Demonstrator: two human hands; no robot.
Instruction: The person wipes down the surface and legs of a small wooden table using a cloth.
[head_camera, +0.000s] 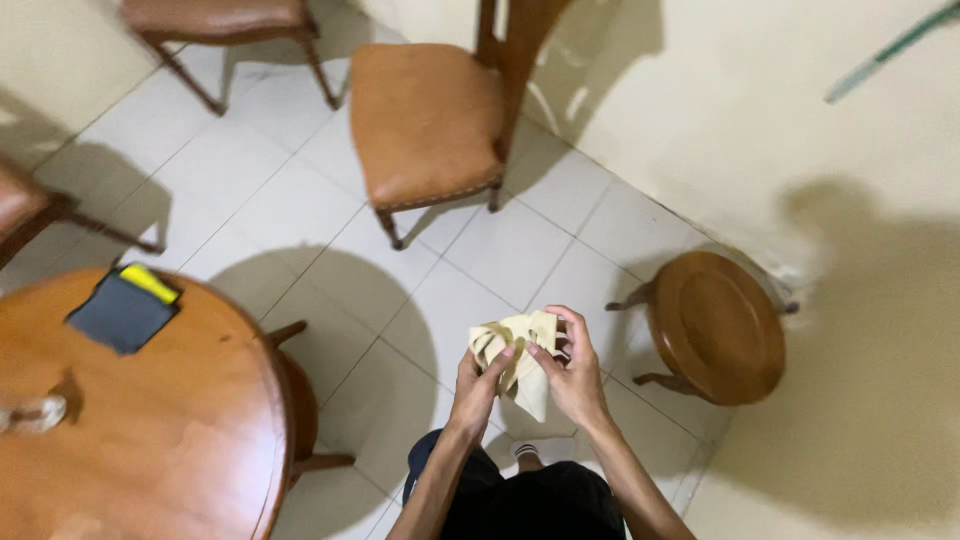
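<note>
Both my hands hold a pale yellow cloth bunched into folds in front of me, above the tiled floor. My left hand grips its lower left part with the fingers curled into the folds. My right hand pinches the cloth's right side, thumb and fingers closed on the fabric. A loose corner of the cloth hangs down between my wrists.
A round wooden table stands at the lower left, with a dark blue cloth and a yellow object on it. A brown padded chair stands ahead. A small round wooden stool sits by the wall at right.
</note>
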